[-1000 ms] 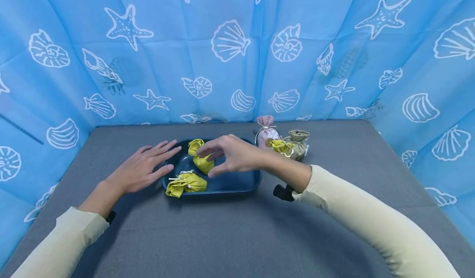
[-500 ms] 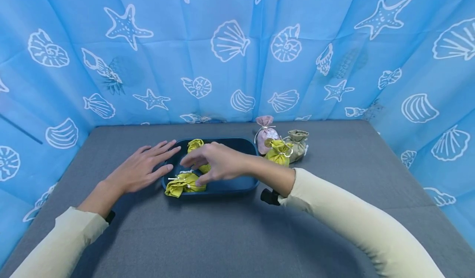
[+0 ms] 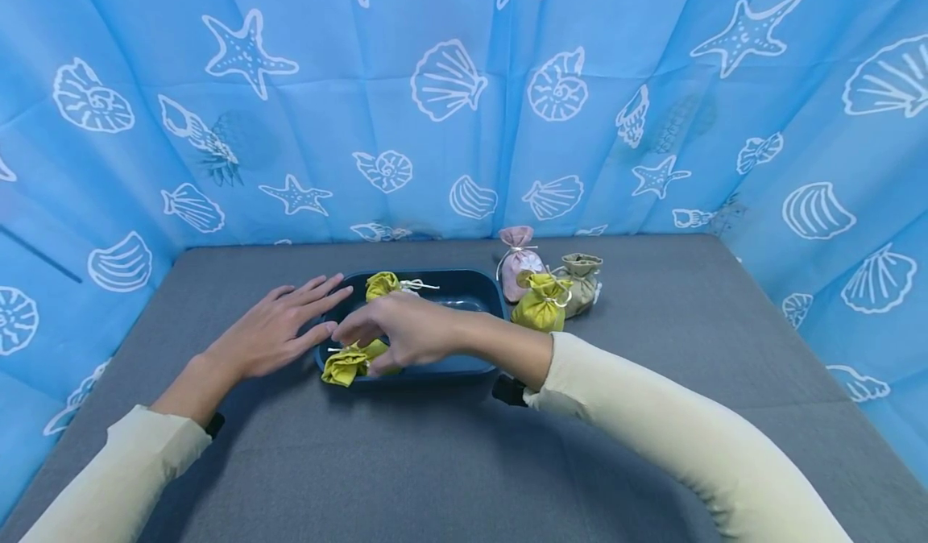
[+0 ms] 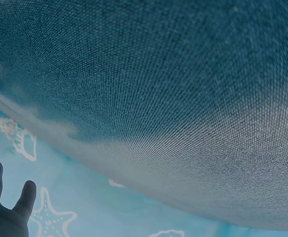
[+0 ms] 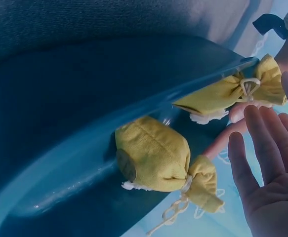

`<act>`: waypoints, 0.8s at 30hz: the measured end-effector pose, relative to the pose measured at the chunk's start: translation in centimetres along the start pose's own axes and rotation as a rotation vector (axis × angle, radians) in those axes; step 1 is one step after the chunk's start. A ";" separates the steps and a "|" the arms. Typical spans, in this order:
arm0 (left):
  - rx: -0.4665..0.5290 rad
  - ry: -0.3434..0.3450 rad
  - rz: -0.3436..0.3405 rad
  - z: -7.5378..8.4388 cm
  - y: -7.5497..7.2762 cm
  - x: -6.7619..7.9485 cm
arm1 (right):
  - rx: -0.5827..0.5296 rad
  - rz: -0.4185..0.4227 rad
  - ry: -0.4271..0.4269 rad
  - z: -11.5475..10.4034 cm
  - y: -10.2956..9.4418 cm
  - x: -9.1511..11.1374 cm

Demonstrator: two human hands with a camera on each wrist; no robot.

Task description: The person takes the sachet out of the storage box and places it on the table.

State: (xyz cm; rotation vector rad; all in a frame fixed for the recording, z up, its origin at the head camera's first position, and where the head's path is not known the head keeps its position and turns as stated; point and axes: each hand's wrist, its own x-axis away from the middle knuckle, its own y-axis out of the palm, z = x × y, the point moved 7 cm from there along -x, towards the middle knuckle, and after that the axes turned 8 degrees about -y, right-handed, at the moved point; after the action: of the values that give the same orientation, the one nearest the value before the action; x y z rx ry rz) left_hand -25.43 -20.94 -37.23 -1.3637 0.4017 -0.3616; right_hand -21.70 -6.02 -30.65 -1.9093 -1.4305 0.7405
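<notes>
A dark blue tray (image 3: 471, 287) holds two yellow drawstring pouches. The front pouch (image 3: 344, 368) lies on its side, its gathered neck over the tray's left front rim. The back pouch (image 3: 381, 284), partly covered by my right hand, shows a white cord. My right hand (image 3: 409, 329) hovers over the front pouch with spread, gently bent fingers; the right wrist view shows this hand (image 5: 277, 185) holding nothing. My left hand (image 3: 279, 333) stays flat and spread by the tray's left end, fingertips at the rim. Two of its fingers (image 4: 25, 200) appear in the left wrist view.
Just right of the tray stand a pink pouch (image 3: 518, 275), another yellow pouch (image 3: 540, 308) and an olive pouch (image 3: 582, 285), close together. My right forearm passes in front of the yellow one. A blue shell-print curtain (image 3: 449, 164) encloses the grey table (image 3: 406, 462).
My right hand has moved left and toward me, from over the back pouch to over the front one. The yellow pouch on the table has come into fuller view. My left hand has stayed put.
</notes>
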 end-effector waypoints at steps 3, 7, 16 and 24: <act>-0.005 0.009 0.007 0.1 -0.1 0.0 | 0.012 -0.010 0.010 0.1 0.3 -0.3; -0.013 0.016 0.010 0.1 -0.1 0.0 | 0.035 -0.022 0.014 0.2 0.7 -0.7; -0.016 0.020 0.014 0.0 -0.1 0.1 | 0.096 -0.032 0.015 0.2 1.2 -1.5; -0.016 0.022 0.026 0.0 -0.1 0.1 | 0.135 0.026 0.002 0.2 0.8 -1.4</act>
State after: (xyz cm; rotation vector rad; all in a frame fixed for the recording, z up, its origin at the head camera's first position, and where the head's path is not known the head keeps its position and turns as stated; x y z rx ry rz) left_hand -25.35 -20.96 -37.18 -1.3701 0.4403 -0.3529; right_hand -21.72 -7.52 -31.33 -1.8280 -1.3222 0.8262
